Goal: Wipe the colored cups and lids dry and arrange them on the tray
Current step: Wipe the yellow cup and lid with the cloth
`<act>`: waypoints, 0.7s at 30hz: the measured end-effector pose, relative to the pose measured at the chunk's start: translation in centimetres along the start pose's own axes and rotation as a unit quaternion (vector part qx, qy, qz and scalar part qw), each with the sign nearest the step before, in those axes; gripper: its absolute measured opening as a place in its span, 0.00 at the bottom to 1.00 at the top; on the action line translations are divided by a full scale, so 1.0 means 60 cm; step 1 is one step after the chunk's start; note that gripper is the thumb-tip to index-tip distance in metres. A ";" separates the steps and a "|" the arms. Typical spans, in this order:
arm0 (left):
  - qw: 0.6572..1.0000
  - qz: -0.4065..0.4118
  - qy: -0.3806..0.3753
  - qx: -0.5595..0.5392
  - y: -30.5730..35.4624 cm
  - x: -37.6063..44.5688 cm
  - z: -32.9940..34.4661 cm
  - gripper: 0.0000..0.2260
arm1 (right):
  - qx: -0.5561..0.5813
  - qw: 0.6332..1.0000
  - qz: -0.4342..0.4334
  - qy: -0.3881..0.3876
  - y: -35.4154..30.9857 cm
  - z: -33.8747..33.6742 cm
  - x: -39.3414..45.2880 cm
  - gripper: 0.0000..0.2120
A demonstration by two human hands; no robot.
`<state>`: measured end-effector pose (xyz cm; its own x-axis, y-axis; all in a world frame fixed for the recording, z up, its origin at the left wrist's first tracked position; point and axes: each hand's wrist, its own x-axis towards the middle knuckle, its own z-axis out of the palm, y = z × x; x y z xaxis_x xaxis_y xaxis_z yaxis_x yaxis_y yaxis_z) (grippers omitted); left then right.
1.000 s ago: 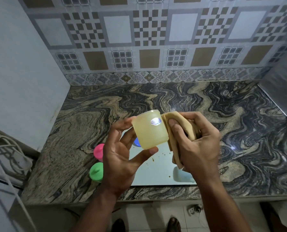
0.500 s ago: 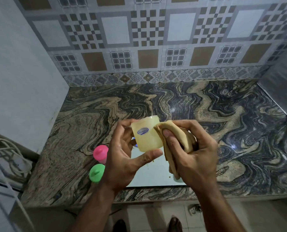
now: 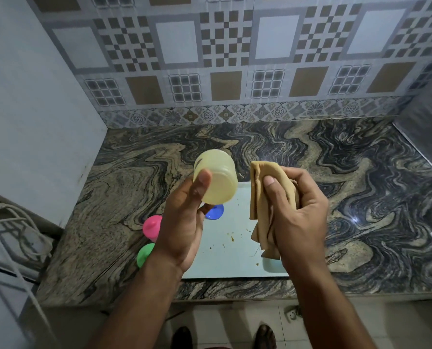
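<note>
We see the left hand holding a pale yellow translucent plastic cup up above the counter, the thumb pressed against its side and the fingers wrapped behind it, so the cup is tilted with one round end turned away from us. The right hand is closed around a folded tan cloth, the thumb pinning the fabric against the curled fingers while loose ends hang below the palm. Cup and cloth are apart, with a gap of counter showing between them. Below both hands lies a flat pale blue-white rectangular tray on the swirled grey-and-tan marble countertop, and we can make out a few small brown crumbs scattered on its surface. A small round blue plastic piece sits on the tray just under the yellow cup. To the left of the tray, on the marble, stand a pink plastic piece and a green one, both partly hidden by the left wrist. A patterned tile wall rises behind the counter.
</note>
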<state>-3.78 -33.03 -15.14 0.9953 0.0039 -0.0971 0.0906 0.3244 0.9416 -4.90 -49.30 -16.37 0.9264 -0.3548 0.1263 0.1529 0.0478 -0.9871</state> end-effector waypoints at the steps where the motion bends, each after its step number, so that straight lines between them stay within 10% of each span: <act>1: 1.000 0.003 0.010 0.001 0.004 0.003 0.000 0.33 | 0.000 1.000 0.006 0.001 0.002 0.001 0.003 0.04; 8: 0.994 0.084 -0.027 0.068 0.029 0.014 -0.004 0.31 | 0.030 0.997 0.077 0.009 0.020 0.018 0.015 0.13; 14: 0.918 0.279 -0.058 0.275 0.027 0.008 -0.006 0.33 | 0.206 0.956 0.195 -0.077 0.013 0.022 0.011 0.06; 21: 0.911 0.299 -0.039 0.281 0.019 0.001 -0.002 0.32 | 0.268 0.919 0.228 -0.180 0.014 0.015 -0.005 0.14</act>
<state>-3.59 -32.52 -14.09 0.8705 -0.0523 0.4893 -0.4859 -0.2490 0.8378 -4.71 -48.29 -17.15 0.9753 0.1434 -0.1678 -0.2206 0.6022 -0.7673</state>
